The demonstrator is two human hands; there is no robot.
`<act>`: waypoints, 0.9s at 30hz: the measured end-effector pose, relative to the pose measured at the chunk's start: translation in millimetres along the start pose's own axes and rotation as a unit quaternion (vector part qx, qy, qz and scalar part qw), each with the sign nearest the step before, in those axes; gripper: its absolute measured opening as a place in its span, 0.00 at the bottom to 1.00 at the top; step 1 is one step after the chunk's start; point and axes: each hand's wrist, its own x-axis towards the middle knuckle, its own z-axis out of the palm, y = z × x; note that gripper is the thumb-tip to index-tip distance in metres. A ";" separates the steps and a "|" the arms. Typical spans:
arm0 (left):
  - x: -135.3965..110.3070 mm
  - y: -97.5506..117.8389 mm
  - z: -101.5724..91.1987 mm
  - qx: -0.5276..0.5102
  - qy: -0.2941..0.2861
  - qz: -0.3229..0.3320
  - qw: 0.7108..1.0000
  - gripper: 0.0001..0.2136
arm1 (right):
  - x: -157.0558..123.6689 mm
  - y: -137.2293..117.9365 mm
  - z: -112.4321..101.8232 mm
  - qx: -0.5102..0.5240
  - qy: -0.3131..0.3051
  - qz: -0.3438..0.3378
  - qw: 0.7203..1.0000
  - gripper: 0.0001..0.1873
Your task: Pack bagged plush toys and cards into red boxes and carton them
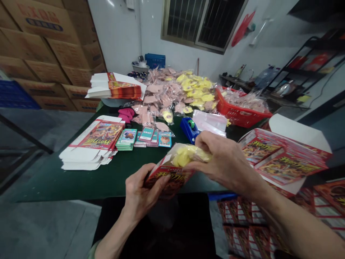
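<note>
Green table [81, 185], box [172, 182] between hands [141, 192] [225, 160]

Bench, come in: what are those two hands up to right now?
Left hand gripping red box. Right hand holding yellow bagged item at box's open top. Blue tape dispenser just beyond right hand.

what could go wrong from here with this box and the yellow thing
The wrapped yellow item, held by the right hand, bulges at the red box's open top, so its clear wrapping might snag on the edge. The left hand holds the box tilted, so it could slip if pushed hard. The loose card stacks just beyond might get knocked over.
</note>
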 end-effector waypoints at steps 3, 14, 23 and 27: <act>1.0 -1.0 -2.3 0.012 0.008 0.010 1.000 0.08 | 8.2 1.1 -4.1 -0.001 -0.012 -0.010 1.000 0.17; 1.9 -2.9 -1.4 -0.035 -0.010 -0.075 0.997 0.11 | 18.3 -15.8 -17.2 0.013 -0.051 -0.125 0.991 0.08; -0.9 -12.0 -4.6 -0.054 0.029 -0.097 0.993 0.11 | 32.8 -17.6 -0.7 0.105 -0.070 -0.188 0.974 0.09; 2.2 -20.0 -3.8 -0.049 0.089 -0.070 0.992 0.13 | 35.1 -24.5 -16.5 0.135 -0.138 -0.227 0.955 0.08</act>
